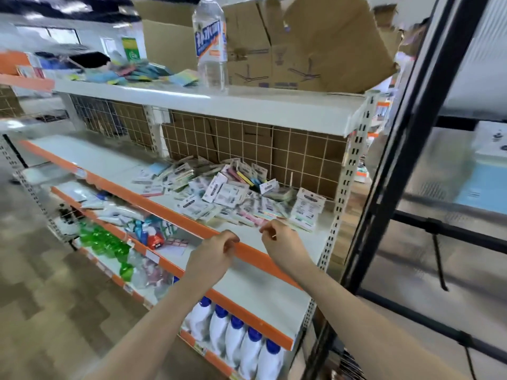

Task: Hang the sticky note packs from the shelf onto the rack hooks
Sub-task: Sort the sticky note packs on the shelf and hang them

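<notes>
A loose heap of sticky note packs point(219, 193) in clear wrappers lies on the white middle shelf point(109, 165), against the wire grid back panel point(274, 149). One thin hook point(291, 179) sticks up from the grid behind the heap. My left hand point(216, 253) hovers at the shelf's orange front edge with its fingers curled and nothing visible in it. To its right, my right hand point(279, 239) has its fingers curled at the near edge of the heap; whether it pinches a pack I cannot tell.
A clear water bottle point(211, 42) and cardboard boxes point(301, 42) stand on the top shelf, with colourful packs point(142, 72) further left. Lower shelves hold green bottles point(104, 242) and white bottles with blue caps point(241, 341). A black metal frame point(397, 149) stands at the right.
</notes>
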